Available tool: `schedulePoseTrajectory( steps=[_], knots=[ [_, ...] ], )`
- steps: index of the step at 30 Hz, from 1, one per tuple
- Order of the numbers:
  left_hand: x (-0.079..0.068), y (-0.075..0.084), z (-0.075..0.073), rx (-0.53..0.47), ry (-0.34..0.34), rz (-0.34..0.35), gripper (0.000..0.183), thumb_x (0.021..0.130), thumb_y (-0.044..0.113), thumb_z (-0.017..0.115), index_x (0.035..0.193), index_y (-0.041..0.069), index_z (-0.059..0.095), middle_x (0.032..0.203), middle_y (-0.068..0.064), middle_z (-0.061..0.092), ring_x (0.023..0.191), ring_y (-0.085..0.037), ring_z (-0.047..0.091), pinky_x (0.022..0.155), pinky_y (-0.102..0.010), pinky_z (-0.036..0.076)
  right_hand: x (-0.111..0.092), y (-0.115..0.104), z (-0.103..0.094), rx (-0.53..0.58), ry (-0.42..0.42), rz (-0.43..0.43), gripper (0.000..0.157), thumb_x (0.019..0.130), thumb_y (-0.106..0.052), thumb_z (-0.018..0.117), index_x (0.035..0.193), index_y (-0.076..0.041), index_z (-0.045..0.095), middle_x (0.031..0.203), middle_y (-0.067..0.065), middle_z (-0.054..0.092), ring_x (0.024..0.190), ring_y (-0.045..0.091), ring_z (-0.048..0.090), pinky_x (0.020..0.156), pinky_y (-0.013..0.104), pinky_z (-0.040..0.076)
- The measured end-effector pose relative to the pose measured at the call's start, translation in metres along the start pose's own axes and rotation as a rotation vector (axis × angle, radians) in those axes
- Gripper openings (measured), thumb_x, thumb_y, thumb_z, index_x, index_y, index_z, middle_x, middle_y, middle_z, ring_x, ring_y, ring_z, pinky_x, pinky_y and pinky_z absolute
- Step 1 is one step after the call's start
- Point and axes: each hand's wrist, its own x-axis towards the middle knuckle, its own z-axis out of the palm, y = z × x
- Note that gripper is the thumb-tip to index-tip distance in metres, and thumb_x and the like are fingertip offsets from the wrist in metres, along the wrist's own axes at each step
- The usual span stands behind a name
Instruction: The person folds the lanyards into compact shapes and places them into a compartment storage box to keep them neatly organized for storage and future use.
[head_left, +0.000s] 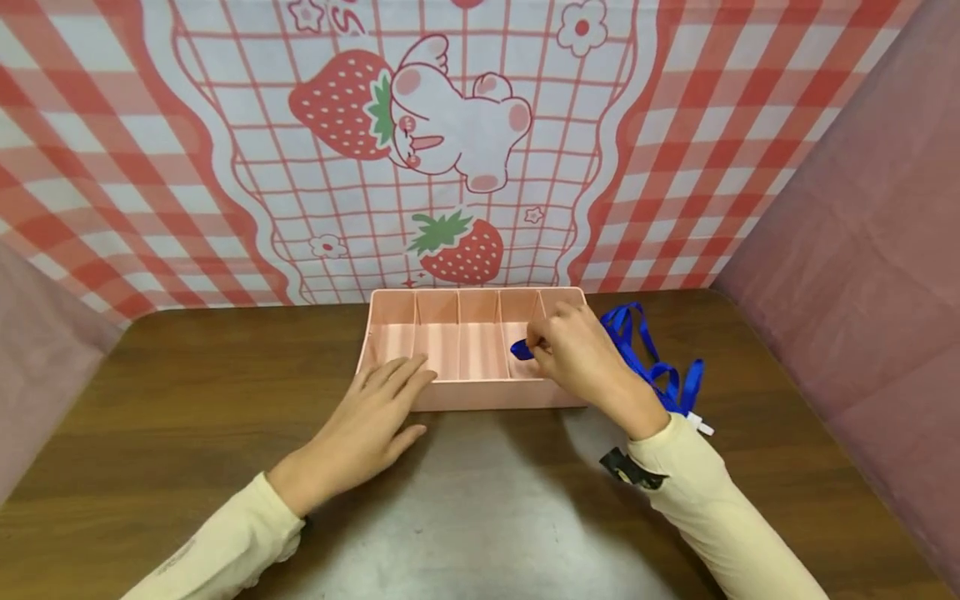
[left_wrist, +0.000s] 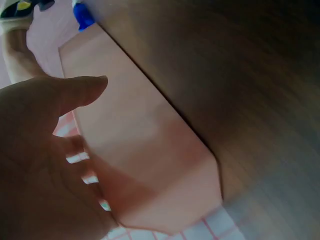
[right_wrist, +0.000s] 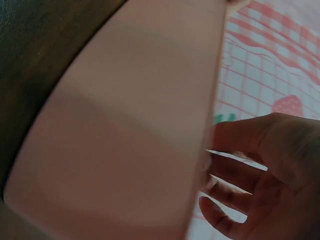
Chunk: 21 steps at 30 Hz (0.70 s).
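Observation:
A pink divided organizer tray (head_left: pixel 465 395) stands on the table, its long side facing me. My right hand (head_left: pixel 581 350) is over the tray's right end, its thumb and fingers pinching a piece of blue lanyard strap (head_left: pixel 521 350). That piece pokes out left of the fingertips, over the compartment second from the right. The rest of the blue lanyard (head_left: pixel 667 375) lies in loops beside the tray, partly behind my right wrist. My left hand (head_left: pixel 367 425) reaches over the tray's front left corner, fingers extended at the rim and thumb apart, gripping nothing.
A white plastic clip (head_left: pixel 699 423) on the lanyard lies on the wooden table (head_left: pixel 187 400) right of the tray. Close behind the tray hangs a strawberry-print cloth (head_left: pixel 255 167). Pink cloth (head_left: pixel 847 217) walls the right side.

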Motion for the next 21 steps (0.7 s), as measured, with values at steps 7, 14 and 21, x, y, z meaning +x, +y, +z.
schedulePoseTrajectory(
  steps=[7, 14, 21],
  knots=[
    [-0.001, 0.0, 0.007, 0.047, -0.037, -0.024, 0.074, 0.084, 0.03, 0.08, 0.144, 0.006, 0.044, 0.153, -0.018, 0.039, 0.136, -0.037, 0.041, 0.109, -0.061, 0.032, 0.02, 0.005, 0.023, -0.005, -0.267, 0.006, 0.022, 0.071, -0.005, 0.077, 0.06, -0.021, 0.066, 0.06, -0.011, 0.059, 0.067, 0.015, 0.057, 0.076, 0.044, 0.039],
    [0.002, 0.002, 0.016, 0.111, 0.007, -0.026, 0.075, 0.078, 0.032, 0.083, 0.139, 0.009, 0.045, 0.152, -0.016, 0.04, 0.132, -0.035, 0.041, 0.107, -0.058, 0.033, 0.026, 0.001, 0.005, 0.113, -0.542, -0.044, 0.037, 0.081, -0.002, 0.066, 0.052, -0.017, 0.049, 0.05, -0.015, 0.032, 0.052, 0.005, 0.032, 0.064, 0.032, 0.032],
    [-0.001, 0.001, 0.018, 0.123, -0.005, -0.036, 0.079, 0.076, 0.032, 0.085, 0.139, 0.01, 0.044, 0.153, -0.016, 0.039, 0.132, -0.035, 0.04, 0.107, -0.057, 0.032, 0.004, -0.019, -0.025, 0.118, -0.477, -0.036, 0.018, 0.098, -0.006, 0.059, 0.085, -0.009, 0.07, 0.067, -0.007, 0.052, 0.062, 0.008, 0.047, 0.06, 0.026, 0.043]
  ],
)
